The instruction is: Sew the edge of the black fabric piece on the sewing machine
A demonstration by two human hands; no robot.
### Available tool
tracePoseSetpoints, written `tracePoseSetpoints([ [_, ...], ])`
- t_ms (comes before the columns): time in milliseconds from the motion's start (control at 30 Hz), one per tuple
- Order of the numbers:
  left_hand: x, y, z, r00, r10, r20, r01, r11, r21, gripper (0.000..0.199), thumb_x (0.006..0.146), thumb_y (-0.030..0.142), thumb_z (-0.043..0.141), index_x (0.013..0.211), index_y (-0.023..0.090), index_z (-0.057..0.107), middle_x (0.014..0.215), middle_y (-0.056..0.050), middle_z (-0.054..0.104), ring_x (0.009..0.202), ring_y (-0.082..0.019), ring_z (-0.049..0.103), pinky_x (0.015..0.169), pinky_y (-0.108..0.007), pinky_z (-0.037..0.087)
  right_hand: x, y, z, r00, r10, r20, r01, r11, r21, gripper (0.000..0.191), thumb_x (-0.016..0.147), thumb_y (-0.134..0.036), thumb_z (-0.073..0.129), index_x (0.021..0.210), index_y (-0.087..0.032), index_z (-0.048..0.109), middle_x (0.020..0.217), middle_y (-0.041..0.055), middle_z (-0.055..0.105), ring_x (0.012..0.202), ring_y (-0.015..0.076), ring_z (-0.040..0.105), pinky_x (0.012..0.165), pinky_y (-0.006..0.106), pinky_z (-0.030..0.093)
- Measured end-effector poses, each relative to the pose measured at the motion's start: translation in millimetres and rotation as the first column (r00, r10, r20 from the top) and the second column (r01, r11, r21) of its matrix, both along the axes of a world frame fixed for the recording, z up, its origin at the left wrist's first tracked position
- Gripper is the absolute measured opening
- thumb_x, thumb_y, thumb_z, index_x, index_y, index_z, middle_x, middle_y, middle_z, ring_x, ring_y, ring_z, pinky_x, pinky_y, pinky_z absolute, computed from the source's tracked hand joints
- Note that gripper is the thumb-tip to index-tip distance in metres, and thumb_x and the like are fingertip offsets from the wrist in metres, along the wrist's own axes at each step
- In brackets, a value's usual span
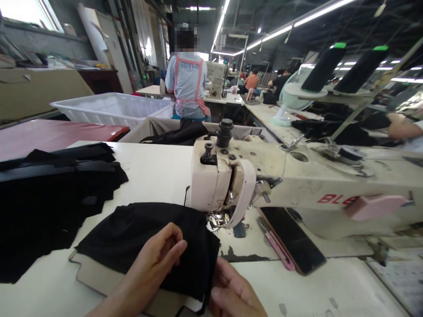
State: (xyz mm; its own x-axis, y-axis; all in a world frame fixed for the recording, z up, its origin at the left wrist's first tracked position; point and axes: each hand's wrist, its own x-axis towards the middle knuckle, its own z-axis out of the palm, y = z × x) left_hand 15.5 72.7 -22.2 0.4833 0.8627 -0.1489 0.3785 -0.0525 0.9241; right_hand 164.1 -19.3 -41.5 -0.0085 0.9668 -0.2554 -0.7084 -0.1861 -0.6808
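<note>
A black fabric piece (142,229) lies over a beige, stiff-looking piece (99,275) in front of the sewing machine (211,176). Its far right corner reaches close to the metal presser foot (218,220). My left hand (152,259) is over the black fabric, fingers curled in and thumb near the forefinger; whatever the fingertips hold, if anything, is hidden. At the right edge of the cloth, my right hand (234,290) closes its thumb and fingers on the black fabric.
Stacked black cloth pieces (42,198) cover the table's left side. A phone (294,242) and pink-handled thread snips (277,248) lie right of the needle area. Behind stand a white bin (112,105) and a seated co-worker (188,83). Black thread cones (324,68) rise at right.
</note>
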Motion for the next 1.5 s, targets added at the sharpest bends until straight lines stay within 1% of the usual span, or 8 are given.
tracePoseSetpoints([
  [167, 15, -26, 16.8, 0.952, -0.066, -0.298, 0.139, 0.963, 0.232, 0.037, 0.064, 0.038, 0.076, 0.076, 0.019, 0.046, 0.078, 0.000, 0.050, 0.072, -0.018, 0.047, 0.062, -0.027, 0.035, 21, 7, 2.8, 0.986, 0.064, 0.152, -0.063, 0.998, -0.009, 0.036, 0.081, -0.034, 0.067, 0.114, -0.020, 0.065, 0.111, 0.0086, 0.070, 0.096, 0.0213, 0.068, 0.082, 0.031, 0.054],
  [300, 34, -28, 18.7, 0.901, 0.006, -0.433, 0.157, 0.927, 0.340, 0.011, 0.067, 0.015, 0.057, 0.070, 0.019, 0.047, 0.076, -0.002, 0.051, 0.072, -0.020, 0.049, 0.061, -0.029, 0.032, 20, 11, 3.8, 0.961, 0.037, 0.275, -0.029, 0.999, -0.033, 0.036, 0.082, -0.036, 0.069, 0.112, -0.017, 0.065, 0.098, 0.0064, 0.073, 0.090, 0.0205, 0.069, 0.084, 0.031, 0.053],
  [467, 20, -22, 7.7, 0.993, 0.085, -0.080, -0.068, 0.977, 0.202, 0.019, 0.088, 0.026, 0.042, 0.069, 0.019, 0.044, 0.068, 0.000, 0.044, 0.063, -0.016, 0.048, 0.055, -0.024, 0.038, 17, 12, 7.8, 0.950, 0.046, 0.309, -0.044, 0.999, -0.012, 0.033, 0.083, -0.036, 0.067, 0.110, -0.017, 0.065, 0.086, 0.0046, 0.074, 0.082, 0.0211, 0.070, 0.076, 0.032, 0.055],
  [567, 8, -24, 5.3, 1.000, 0.012, 0.016, -0.015, 0.977, 0.213, 0.025, 0.096, 0.039, 0.042, 0.099, 0.022, 0.059, 0.084, -0.001, 0.056, 0.074, -0.015, 0.055, 0.064, -0.021, 0.046, 20, 16, 10.7, 0.937, 0.056, 0.344, -0.063, 0.998, 0.009, 0.033, 0.078, -0.021, 0.068, 0.110, -0.017, 0.065, 0.087, 0.0037, 0.074, 0.085, 0.0204, 0.070, 0.077, 0.030, 0.055],
  [700, 5, -30, -3.0, 0.989, -0.086, -0.122, 0.134, 0.874, 0.466, 0.031, 0.097, 0.036, 0.045, 0.127, 0.034, 0.055, 0.114, -0.001, 0.057, 0.099, -0.018, 0.058, 0.086, -0.026, 0.047, 27, 27, 13.8, 0.928, 0.042, 0.370, -0.048, 0.999, 0.009, 0.030, 0.076, -0.017, 0.067, 0.106, -0.015, 0.067, 0.087, 0.0044, 0.074, 0.088, 0.0211, 0.069, 0.079, 0.031, 0.054],
  [900, 9, -33, -17.0, 0.958, -0.090, -0.273, 0.255, 0.709, 0.657, 0.040, 0.098, 0.035, 0.044, 0.137, 0.030, 0.047, 0.106, -0.006, 0.057, 0.090, -0.021, 0.059, 0.074, -0.032, 0.051, 35, 33, 22.6, 0.944, 0.069, 0.322, -0.033, 0.993, -0.117, 0.029, 0.076, -0.040, 0.070, 0.090, -0.014, 0.067, 0.075, 0.0035, 0.070, 0.074, 0.0188, 0.067, 0.072, 0.030, 0.054],
  [1267, 27, 17, 11.6, 0.941, -0.248, -0.229, 0.323, 0.857, 0.401, 0.028, 0.098, 0.021, 0.039, 0.118, 0.019, 0.058, 0.108, -0.006, 0.061, 0.099, -0.019, 0.057, 0.090, -0.029, 0.043, 36, 39, 14.3, 0.892, 0.130, 0.433, -0.080, 0.988, -0.131, 0.037, 0.071, -0.044, 0.076, 0.090, -0.016, 0.065, 0.069, 0.0001, 0.067, 0.063, 0.0148, 0.063, 0.062, 0.025, 0.049],
  [1500, 42, 57, 18.2, 0.900, -0.314, -0.302, 0.393, 0.884, 0.252, 0.005, 0.081, 0.019, 0.063, 0.083, 0.017, 0.067, 0.064, 0.004, 0.057, 0.057, -0.012, 0.050, 0.050, -0.018, 0.033, 37, 37, 7.2, 0.773, 0.109, 0.625, -0.056, 0.993, -0.104, 0.032, 0.077, -0.036, 0.067, 0.101, -0.016, 0.063, 0.072, 0.0026, 0.066, 0.062, 0.0188, 0.063, 0.061, 0.031, 0.052],
])
